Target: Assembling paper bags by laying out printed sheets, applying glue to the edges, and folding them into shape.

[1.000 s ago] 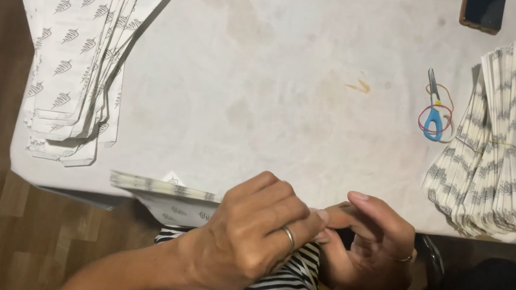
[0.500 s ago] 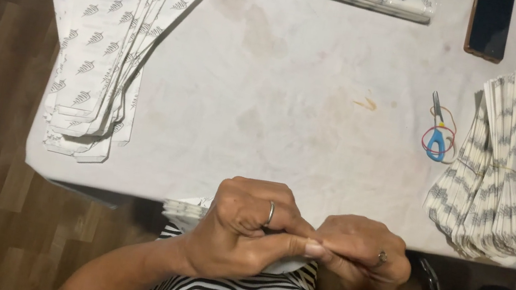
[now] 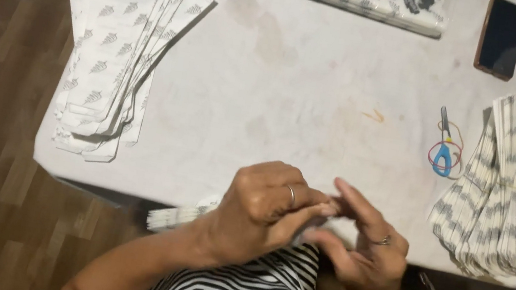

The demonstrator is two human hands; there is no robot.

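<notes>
In the head view the left hand and right hand meet fingertip to fingertip at six o'clock, over the near edge of the white table; both are curled narrow, and I cannot tell whether they pinch anything. A small paper stack pokes out just under the left wrist. Fanned paper sleeves lie at ten o'clock, another pile at three o'clock, scissors beside it.
</notes>
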